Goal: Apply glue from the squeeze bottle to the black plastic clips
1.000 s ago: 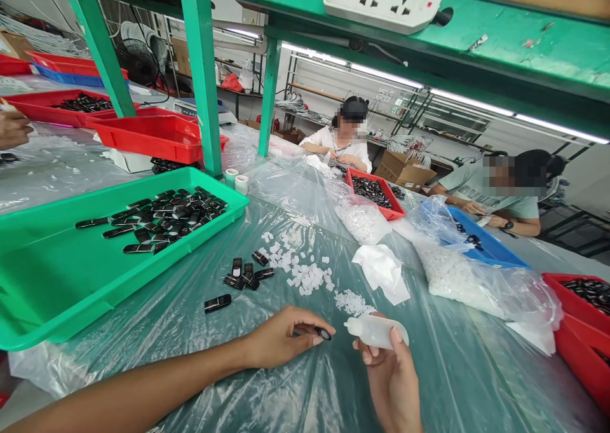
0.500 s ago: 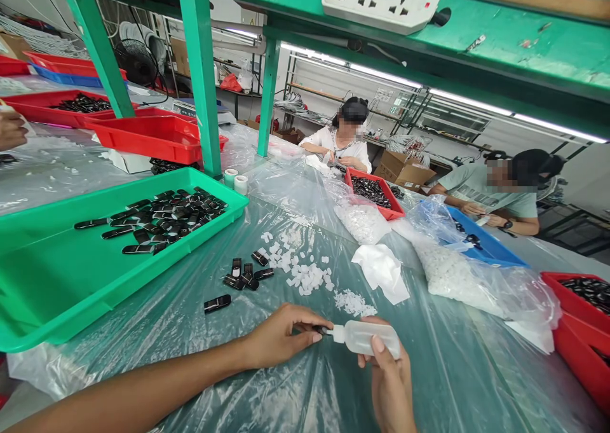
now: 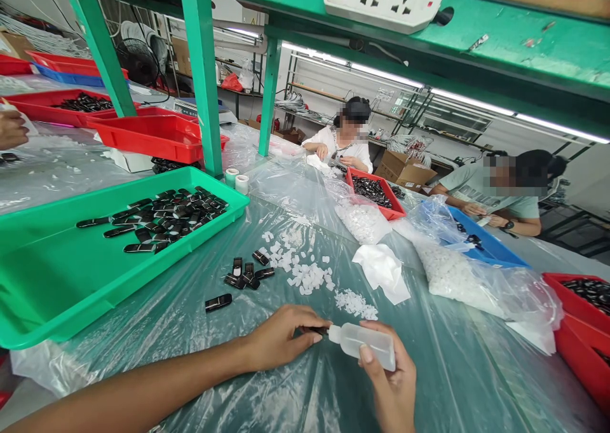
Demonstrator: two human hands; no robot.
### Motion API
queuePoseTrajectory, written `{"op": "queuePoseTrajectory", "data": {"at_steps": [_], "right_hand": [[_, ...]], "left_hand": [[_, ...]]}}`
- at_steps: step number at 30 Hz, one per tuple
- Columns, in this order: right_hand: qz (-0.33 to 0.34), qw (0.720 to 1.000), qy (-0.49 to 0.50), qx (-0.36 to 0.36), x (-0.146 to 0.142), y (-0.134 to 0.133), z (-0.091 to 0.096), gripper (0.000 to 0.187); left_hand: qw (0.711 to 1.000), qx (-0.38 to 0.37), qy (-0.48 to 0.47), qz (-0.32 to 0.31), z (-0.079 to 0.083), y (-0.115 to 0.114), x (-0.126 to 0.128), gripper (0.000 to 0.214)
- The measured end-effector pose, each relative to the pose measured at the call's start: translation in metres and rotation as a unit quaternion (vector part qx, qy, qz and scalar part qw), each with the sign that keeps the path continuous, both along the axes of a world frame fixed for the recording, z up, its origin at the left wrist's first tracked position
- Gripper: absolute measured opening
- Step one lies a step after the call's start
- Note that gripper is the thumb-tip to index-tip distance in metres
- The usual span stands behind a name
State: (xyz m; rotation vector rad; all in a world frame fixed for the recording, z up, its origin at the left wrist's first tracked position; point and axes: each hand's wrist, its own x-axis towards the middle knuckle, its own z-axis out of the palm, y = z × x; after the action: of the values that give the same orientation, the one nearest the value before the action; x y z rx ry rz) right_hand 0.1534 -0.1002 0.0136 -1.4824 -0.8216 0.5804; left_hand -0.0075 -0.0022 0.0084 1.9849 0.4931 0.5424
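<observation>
Between the thumb and fingers of my left hand (image 3: 281, 337) is a small black plastic part (image 3: 320, 330), mostly hidden by the fingers. My right hand (image 3: 393, 376) grips a translucent white squeeze bottle (image 3: 365, 344), tilted with its nozzle end at the black part. Whether the tip touches the part I cannot tell. Just beyond my hands lie a heap of tiny white pieces (image 3: 355, 304) and a spread of larger white pieces (image 3: 309, 277). Left of these, several black parts (image 3: 248, 275) lie in a loose group, with a single black part (image 3: 218, 302) nearer to me.
A long green tray (image 3: 109, 299) with many black parts stands at the left. Bags of white pieces (image 3: 457, 280) and a crumpled white tissue (image 3: 382, 271) lie to the right. Red bins (image 3: 576, 344) stand far right. Two people sit across the table; another person's hand (image 3: 12, 130) shows at far left.
The squeeze bottle has shifted slightly left and tilted more, its nozzle now closer to the black part. My left hand has stayed nearly in place, still pinching the part.
</observation>
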Motion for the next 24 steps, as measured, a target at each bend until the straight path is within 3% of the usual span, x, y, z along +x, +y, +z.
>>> {"op": "queuePoseTrajectory", "data": {"at_steps": [6,9,15,19,24], "right_hand": [[0.003,1.0,0.016,0.0,0.007,0.001,-0.006,0.037],[0.048,0.994,0.101,0.022,0.015,0.005,-0.015,0.035],[0.123,0.956,0.262,0.058,0.031,0.012,-0.024,0.03],[0.132,0.967,0.212,0.051,0.04,0.014,-0.018,0.03],[0.041,0.998,0.051,-0.016,0.06,0.018,-0.011,0.044]], "left_hand": [[0.999,-0.029,-0.015,0.011,-0.001,0.001,0.001,0.03],[0.998,-0.046,-0.027,0.023,-0.004,0.001,0.001,0.027],[0.994,-0.092,-0.039,0.034,-0.011,0.003,0.002,0.026],[0.994,-0.101,-0.037,0.03,-0.009,0.002,0.001,0.025],[0.994,-0.104,-0.026,0.036,-0.005,0.001,0.001,0.024]]}}
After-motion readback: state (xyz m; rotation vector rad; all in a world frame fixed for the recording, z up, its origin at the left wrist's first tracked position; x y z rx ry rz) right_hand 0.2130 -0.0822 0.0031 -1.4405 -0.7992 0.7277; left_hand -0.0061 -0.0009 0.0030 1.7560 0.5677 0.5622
